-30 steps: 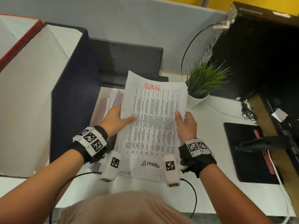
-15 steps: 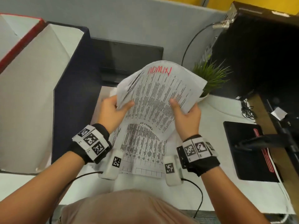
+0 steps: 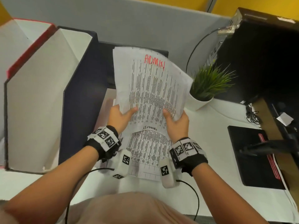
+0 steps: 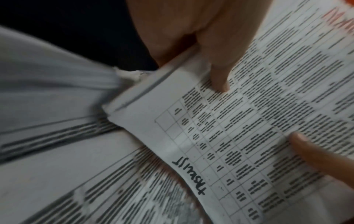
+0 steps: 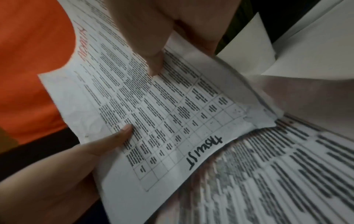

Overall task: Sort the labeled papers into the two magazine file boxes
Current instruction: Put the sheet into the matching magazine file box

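Observation:
A printed sheet marked "ADMIN" in red [image 3: 150, 88] is held up above the paper stack [image 3: 148, 154] on the desk. My left hand [image 3: 123, 114] pinches its lower left edge, thumb on top [image 4: 220, 72]. My right hand [image 3: 174, 120] pinches the lower right edge, thumb on the print [image 5: 151, 60]. A black handwritten label sits at the sheet's near edge [image 4: 189, 177]. Two magazine file boxes stand at the left: a dark navy one [image 3: 77, 97] next to the sheet, and a red-edged one [image 3: 27, 46] beyond it.
A small potted plant [image 3: 208, 84] stands just right of the sheet. A black computer case [image 3: 262, 59] fills the back right. A black pad [image 3: 252, 157] lies on the desk at the right, near cables [image 3: 252, 115]. A grey partition [image 3: 145, 21] closes the back.
The ADMIN sheet, flat on the stack a second ago, has been lifted off it by both hands, first curling, now raised higher and tilted towards the boxes.

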Action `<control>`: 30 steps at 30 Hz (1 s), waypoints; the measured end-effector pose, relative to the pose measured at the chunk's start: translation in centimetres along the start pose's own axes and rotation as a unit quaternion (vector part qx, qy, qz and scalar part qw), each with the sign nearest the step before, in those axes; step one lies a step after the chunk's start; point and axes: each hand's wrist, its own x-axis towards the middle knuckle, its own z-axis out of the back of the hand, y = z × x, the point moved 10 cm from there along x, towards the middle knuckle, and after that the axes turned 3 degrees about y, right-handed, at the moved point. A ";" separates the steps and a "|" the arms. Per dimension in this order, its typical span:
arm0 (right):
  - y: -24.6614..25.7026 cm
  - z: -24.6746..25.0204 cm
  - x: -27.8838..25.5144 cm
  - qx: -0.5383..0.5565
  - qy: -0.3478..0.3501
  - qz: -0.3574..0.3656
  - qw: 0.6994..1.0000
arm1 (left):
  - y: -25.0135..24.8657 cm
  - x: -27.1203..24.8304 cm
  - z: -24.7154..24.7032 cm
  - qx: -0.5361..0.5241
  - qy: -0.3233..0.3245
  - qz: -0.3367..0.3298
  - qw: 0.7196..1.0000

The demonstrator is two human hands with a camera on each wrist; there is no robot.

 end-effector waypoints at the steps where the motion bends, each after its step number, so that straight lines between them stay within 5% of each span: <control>1: 0.7 0.0 0.3 0.006 0.000 0.010 1.000 | -1.1 0.1 0.2 0.004 -0.001 -0.017 1.000; 6: 5.2 0.1 0.9 0.036 0.025 0.081 0.996 | -6.3 0.4 2.2 0.061 0.029 -0.024 0.997; 11: 6.6 -1.4 -0.1 0.010 0.137 0.120 0.983 | -11.8 -0.3 7.7 0.112 0.056 -0.040 0.991; 16: 1.2 -0.1 -0.1 -0.049 0.152 0.061 0.985 | -13.0 -1.2 16.6 0.168 -0.005 0.029 0.985; 23: -6.8 3.6 -0.4 -0.155 0.084 -0.045 0.983 | -11.4 -2.8 25.2 0.246 -0.072 0.116 0.960; 30: -10.4 4.2 -1.2 -0.375 0.069 -0.071 0.922 | -7.0 -1.9 25.6 0.402 -0.088 0.171 0.895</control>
